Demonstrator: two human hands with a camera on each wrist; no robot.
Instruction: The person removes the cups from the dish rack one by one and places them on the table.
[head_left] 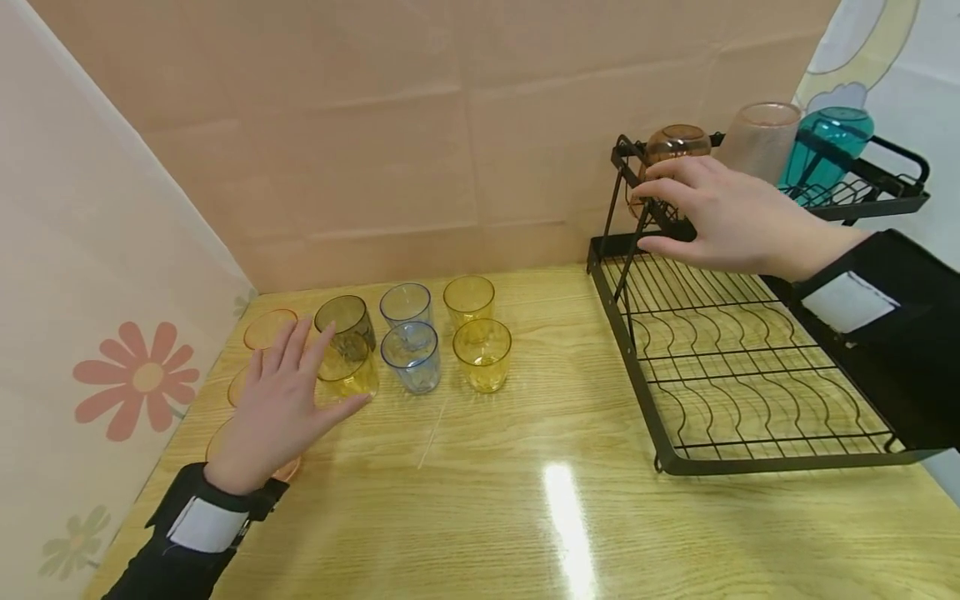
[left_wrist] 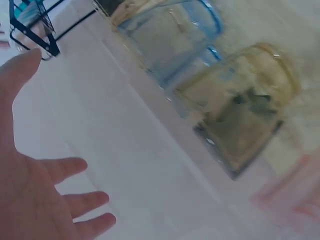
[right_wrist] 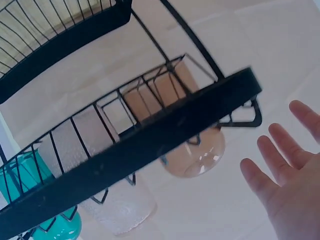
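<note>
My left hand (head_left: 277,408) hovers with spread fingers over the left end of the tumblers; in the left wrist view it holds nothing. Beside its fingers are a dark grey tumbler (head_left: 347,317) and a yellow tumbler (head_left: 351,382). Orange-rimmed glasses (head_left: 270,327) lie partly hidden behind it. My right hand (head_left: 738,212) is raised at the upper shelf of a black dish rack (head_left: 795,463), its fingers apart and empty. Closest to it stands an upside-down brown glass (head_left: 678,137); the right wrist view shows a gap between fingertips and that glass (right_wrist: 197,157).
A frosted clear glass (head_left: 761,137) and a teal glass (head_left: 840,137) share the rack's upper shelf. Two blue-rimmed tumblers (head_left: 416,371) and two more yellow tumblers (head_left: 483,371) stand mid-table near the back wall. The rack's lower tier has wire dividers (head_left: 750,375).
</note>
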